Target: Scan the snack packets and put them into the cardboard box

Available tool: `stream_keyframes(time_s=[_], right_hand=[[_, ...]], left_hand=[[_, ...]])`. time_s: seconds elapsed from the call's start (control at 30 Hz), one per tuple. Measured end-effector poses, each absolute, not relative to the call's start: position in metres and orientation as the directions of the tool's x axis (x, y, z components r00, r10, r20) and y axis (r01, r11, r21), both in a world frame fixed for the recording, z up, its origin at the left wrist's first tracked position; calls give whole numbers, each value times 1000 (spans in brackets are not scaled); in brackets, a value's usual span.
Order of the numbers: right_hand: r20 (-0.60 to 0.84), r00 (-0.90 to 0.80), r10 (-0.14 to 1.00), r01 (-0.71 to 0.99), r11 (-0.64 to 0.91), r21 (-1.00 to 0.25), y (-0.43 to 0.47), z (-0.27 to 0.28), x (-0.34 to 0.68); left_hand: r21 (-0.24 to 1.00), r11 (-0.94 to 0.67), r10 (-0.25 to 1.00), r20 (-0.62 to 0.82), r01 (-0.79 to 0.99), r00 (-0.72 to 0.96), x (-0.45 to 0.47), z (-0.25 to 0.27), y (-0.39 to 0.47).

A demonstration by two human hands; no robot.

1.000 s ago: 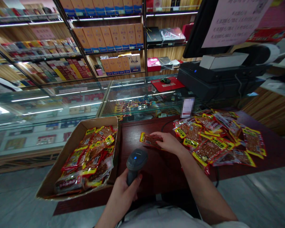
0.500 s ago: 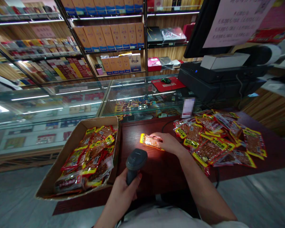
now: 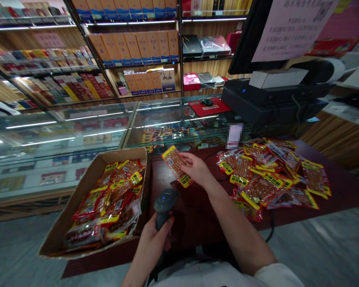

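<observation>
My left hand (image 3: pixel 156 239) is wrapped round the handle of a dark grey barcode scanner (image 3: pixel 165 200), its head pointing away from me above the table. Between the thumb and fingers of my right hand (image 3: pixel 196 169) is a snack packet (image 3: pixel 176 162) with a red border and yellow ends, held tilted over the table. To the left stands an open cardboard box (image 3: pixel 147 175) full of similar packets (image 3: pixel 115 195). On the right lies a loose pile of the same packets (image 3: pixel 261 185), close to my right forearm.
The dark red wooden table (image 3: pixel 197 217) bears the box and the pile. Behind it is a glass display counter (image 3: pixel 107 131) with a red mouse mat (image 3: pixel 197 109). A monitor (image 3: pixel 242 44) and a black cash drawer (image 3: pixel 257 103) stand back right; a phone-like object (image 3: pixel 235 133) is blurred.
My right hand has raised the packet and turned it more upright, moving slightly left. The scanner's bright light on the packet is gone. My left hand keeps hold of the scanner.
</observation>
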State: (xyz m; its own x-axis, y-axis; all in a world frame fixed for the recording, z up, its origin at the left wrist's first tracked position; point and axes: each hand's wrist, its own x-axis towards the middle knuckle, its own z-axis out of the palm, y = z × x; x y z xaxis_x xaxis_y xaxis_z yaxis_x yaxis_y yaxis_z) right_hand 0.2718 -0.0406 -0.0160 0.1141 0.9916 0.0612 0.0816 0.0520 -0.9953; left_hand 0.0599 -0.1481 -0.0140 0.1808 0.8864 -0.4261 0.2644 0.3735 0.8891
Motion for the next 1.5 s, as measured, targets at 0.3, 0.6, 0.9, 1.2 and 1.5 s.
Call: stream_keyframes(time_s=[0.3,0.6,0.9,1.2,1.5], right_hand=[[236,-204,950,198,276,-940,-8,27,184],[177,550,816,815,-479,-326,-76,-24,385],[37,670,742,742,-666,-77,-106,-48,417],[111,604,789,795,-587,-154,-110,-60,404],[80,644,761,428,-272,-862,-109,-50,389]], left_hand=[[905,373,891,-411,206,194,50,-18,-151],[895,369,877,-425,253,226,58,-21,-146],[902,335,863,-410,273,295,80,-14,-140],[897,354,870,-420,264,260,72,-15,-142],[905,341,875,-405,256,267,77,-9,-141]])
